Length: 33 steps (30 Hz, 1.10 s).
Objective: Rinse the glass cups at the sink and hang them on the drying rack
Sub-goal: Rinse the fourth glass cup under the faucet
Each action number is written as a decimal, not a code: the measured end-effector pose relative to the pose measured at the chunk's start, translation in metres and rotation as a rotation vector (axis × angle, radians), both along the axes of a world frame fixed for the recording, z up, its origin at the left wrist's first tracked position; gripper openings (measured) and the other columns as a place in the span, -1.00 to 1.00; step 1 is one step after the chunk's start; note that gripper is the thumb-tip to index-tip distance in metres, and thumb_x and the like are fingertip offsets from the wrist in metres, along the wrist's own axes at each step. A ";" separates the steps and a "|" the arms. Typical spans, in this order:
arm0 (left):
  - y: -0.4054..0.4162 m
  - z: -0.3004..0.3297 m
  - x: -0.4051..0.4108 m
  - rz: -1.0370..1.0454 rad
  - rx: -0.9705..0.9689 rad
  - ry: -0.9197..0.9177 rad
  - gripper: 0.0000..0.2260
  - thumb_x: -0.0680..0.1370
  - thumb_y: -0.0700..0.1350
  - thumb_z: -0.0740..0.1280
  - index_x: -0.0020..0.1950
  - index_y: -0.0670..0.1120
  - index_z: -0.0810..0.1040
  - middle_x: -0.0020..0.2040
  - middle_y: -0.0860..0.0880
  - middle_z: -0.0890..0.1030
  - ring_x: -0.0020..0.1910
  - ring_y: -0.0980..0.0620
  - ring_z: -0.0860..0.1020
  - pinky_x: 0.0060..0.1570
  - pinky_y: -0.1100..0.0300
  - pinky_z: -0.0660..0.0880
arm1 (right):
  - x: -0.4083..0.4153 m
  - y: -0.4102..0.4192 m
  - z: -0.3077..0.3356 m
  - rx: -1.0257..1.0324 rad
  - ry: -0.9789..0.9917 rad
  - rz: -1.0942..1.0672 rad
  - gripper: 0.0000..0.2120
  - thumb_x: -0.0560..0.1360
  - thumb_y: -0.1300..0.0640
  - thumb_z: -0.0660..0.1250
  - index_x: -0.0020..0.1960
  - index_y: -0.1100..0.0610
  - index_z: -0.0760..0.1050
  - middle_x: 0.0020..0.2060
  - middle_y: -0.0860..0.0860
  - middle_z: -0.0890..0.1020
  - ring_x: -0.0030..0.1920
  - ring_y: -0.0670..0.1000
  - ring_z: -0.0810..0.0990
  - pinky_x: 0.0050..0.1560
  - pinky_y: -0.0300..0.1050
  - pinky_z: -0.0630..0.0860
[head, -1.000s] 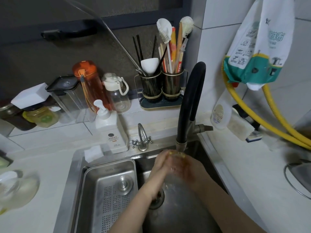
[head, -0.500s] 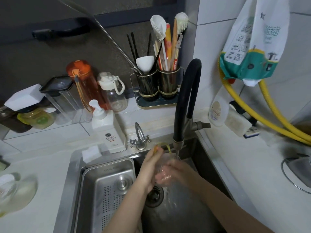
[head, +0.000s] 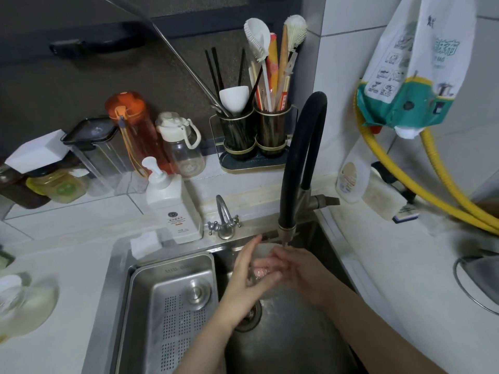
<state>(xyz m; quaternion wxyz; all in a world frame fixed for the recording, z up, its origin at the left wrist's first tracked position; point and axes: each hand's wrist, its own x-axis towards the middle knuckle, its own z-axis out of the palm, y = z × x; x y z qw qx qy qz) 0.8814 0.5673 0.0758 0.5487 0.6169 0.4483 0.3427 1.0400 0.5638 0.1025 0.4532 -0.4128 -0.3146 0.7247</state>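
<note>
A clear glass cup (head: 261,259) is held between both hands right under the spout of the black faucet (head: 287,233), above the sink basin (head: 291,336). My left hand (head: 247,276) wraps the cup's left side with fingers stretched upward. My right hand (head: 297,268) presses on its right side, fingers across the glass. Much of the cup is hidden by the fingers. More glassware (head: 19,300) sits on the counter at the far left edge.
A perforated steel drain tray (head: 172,306) fills the sink's left half. A small tap (head: 224,222), a soap dispenser (head: 172,206), bottles and a utensil holder (head: 253,136) line the back ledge. A yellow hose (head: 432,195) and a hanging bag are at right.
The cup and both hands have shifted slightly under the spout, my left fingers have straightened upward, and the yellowish item seen by the cup earlier is out of sight.
</note>
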 end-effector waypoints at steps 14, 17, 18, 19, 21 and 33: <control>0.022 0.002 0.010 0.104 -0.641 -0.348 -0.40 0.38 0.38 0.27 0.03 -0.14 0.63 -0.15 -0.12 0.68 -0.18 -0.09 0.66 0.07 0.00 0.51 | -0.009 -0.005 0.006 0.253 -0.625 0.326 -0.74 0.54 0.15 0.28 0.21 0.17 0.45 0.10 0.14 0.61 0.10 0.07 0.60 0.13 -0.12 0.53; 0.019 -0.001 0.010 0.009 -0.710 -0.418 -0.36 0.46 0.37 0.18 0.11 -0.18 0.62 0.00 -0.19 0.66 -0.08 -0.14 0.64 0.11 -0.10 0.50 | -0.001 0.001 0.006 0.320 -0.838 0.413 -0.78 0.56 0.11 0.25 0.14 0.18 0.50 -0.01 0.06 0.63 -0.06 -0.03 0.60 0.10 -0.05 0.54; 0.016 -0.004 0.013 0.024 -0.706 -0.400 -0.38 0.46 0.36 0.18 0.15 -0.15 0.61 0.05 -0.20 0.65 -0.02 -0.14 0.63 0.06 -0.11 0.54 | 0.001 0.003 0.008 0.307 -0.823 0.354 -0.78 0.57 0.15 0.23 0.16 0.22 0.49 0.01 0.07 0.61 -0.04 -0.05 0.57 0.09 -0.12 0.52; 0.014 -0.003 0.017 0.051 -0.700 -0.348 -0.38 0.45 0.37 0.17 0.14 -0.11 0.62 0.04 -0.18 0.65 -0.03 -0.12 0.63 -0.06 -0.04 0.57 | 0.001 0.004 0.012 0.291 -0.789 0.325 -0.77 0.57 0.15 0.23 0.19 0.21 0.48 0.02 0.04 0.59 -0.01 -0.08 0.56 0.04 -0.20 0.51; 0.015 -0.001 0.018 0.018 -0.708 -0.205 -0.33 0.42 0.45 0.10 0.04 -0.08 0.64 -0.06 -0.12 0.65 -0.21 -0.02 0.62 -0.32 0.21 0.45 | 0.001 0.001 0.012 0.322 -0.818 0.418 -0.74 0.58 0.08 0.22 0.23 0.12 0.45 0.02 -0.05 0.59 0.00 -0.13 0.58 0.01 -0.27 0.52; 0.012 0.010 0.014 0.104 -0.551 -0.378 -0.65 0.49 0.20 0.27 0.21 0.11 0.56 0.06 -0.12 0.67 0.08 -0.11 0.63 0.10 -0.01 0.55 | -0.001 -0.006 0.017 0.259 -0.647 0.349 -0.72 0.62 0.05 0.11 0.23 0.11 0.46 0.12 0.00 0.59 0.16 -0.05 0.56 0.24 -0.20 0.47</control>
